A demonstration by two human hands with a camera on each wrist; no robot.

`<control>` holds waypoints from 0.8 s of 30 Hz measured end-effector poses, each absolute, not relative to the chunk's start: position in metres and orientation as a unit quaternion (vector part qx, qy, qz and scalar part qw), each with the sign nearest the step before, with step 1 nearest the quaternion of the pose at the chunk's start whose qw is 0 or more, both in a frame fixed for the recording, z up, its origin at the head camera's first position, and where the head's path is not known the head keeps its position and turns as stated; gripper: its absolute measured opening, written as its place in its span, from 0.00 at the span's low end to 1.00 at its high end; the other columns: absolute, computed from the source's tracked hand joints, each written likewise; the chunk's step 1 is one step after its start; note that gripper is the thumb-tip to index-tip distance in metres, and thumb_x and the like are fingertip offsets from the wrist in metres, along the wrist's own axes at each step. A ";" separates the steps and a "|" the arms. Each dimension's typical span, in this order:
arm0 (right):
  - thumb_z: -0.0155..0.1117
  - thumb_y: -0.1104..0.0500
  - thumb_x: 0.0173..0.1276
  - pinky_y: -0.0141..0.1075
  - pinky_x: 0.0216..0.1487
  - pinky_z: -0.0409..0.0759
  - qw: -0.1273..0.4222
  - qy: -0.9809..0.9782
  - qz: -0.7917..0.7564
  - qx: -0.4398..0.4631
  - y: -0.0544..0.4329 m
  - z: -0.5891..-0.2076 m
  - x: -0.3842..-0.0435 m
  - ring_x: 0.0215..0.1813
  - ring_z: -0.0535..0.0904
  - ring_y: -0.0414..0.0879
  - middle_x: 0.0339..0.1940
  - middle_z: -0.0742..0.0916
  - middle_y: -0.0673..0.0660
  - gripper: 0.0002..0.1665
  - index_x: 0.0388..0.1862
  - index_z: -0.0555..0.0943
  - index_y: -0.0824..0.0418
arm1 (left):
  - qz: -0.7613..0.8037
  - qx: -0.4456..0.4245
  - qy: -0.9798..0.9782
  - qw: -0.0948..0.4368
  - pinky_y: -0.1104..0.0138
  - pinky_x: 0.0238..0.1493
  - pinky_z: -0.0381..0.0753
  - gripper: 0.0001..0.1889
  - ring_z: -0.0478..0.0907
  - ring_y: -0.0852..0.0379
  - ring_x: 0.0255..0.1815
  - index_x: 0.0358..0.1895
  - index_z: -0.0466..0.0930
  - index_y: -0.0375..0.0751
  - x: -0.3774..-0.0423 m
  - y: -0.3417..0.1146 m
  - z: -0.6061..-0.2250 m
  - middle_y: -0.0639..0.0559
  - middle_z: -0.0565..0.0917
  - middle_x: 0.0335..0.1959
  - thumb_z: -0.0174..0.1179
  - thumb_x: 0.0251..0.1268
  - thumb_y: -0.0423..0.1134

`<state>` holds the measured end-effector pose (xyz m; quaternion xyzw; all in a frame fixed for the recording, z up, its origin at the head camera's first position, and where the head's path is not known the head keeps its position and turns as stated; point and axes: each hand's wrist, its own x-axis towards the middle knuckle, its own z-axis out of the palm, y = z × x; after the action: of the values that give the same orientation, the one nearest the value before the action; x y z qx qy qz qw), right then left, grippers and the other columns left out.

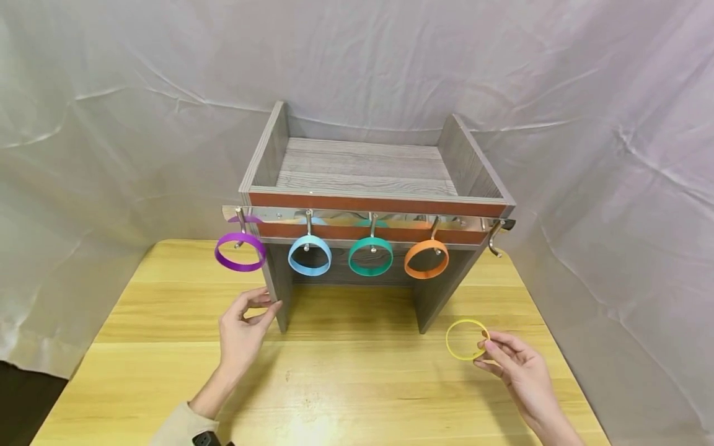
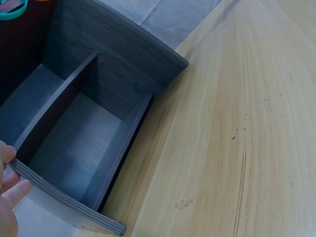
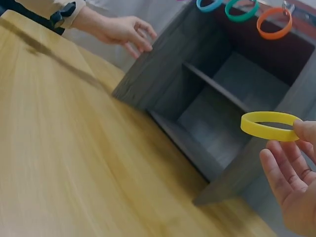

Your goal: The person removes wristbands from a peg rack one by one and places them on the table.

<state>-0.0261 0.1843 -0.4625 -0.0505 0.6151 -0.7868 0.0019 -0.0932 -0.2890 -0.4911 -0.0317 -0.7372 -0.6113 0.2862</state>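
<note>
Yellow ring-shaped band pinched between fingers of right hand, front-right of grey wood-grain shelf unit; left hand, fingers pinching unit's left panel.

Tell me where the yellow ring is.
In the head view, the yellow ring is at lower right, pinched by the right hand, below and left of the bare rightmost hook.

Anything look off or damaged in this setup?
Only small dark marks on the tabletop, breaking the wood grain; stains or scuffs, can't tell. Nothing else stands out: four rings hang on separate hooks; the right grip pinches the yellow ring.
</note>
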 end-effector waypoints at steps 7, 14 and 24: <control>0.54 0.73 0.80 0.38 0.47 0.96 0.013 0.644 -0.765 -0.014 0.201 -0.480 -0.032 0.43 0.92 0.43 0.43 0.93 0.50 0.16 0.55 0.86 0.63 | -0.611 -0.039 -0.737 0.284 0.77 0.37 0.92 0.18 0.84 0.75 0.39 0.49 0.87 0.32 -0.093 -0.289 -0.488 0.32 0.88 0.36 0.72 0.56 0.16; 0.57 0.71 0.80 0.36 0.48 0.96 0.049 0.660 -0.749 0.031 0.214 -0.500 -0.034 0.42 0.92 0.44 0.42 0.93 0.49 0.14 0.53 0.86 0.59 | -0.611 -0.037 -0.737 0.286 0.78 0.37 0.91 0.18 0.84 0.75 0.39 0.49 0.87 0.32 -0.093 -0.289 -0.489 0.32 0.88 0.35 0.72 0.55 0.16; 0.62 0.65 0.79 0.36 0.48 0.96 0.089 0.693 -0.704 0.123 0.229 -0.518 -0.040 0.38 0.91 0.42 0.40 0.94 0.51 0.09 0.51 0.86 0.57 | -0.612 -0.034 -0.739 0.281 0.78 0.37 0.92 0.18 0.84 0.75 0.39 0.49 0.87 0.31 -0.093 -0.290 -0.490 0.32 0.88 0.36 0.72 0.55 0.16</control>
<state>-0.0405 0.2292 -0.5183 0.1229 0.6934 -0.7045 0.0886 -0.0931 -0.2895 -0.4900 -0.0339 -0.7386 -0.6119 0.2809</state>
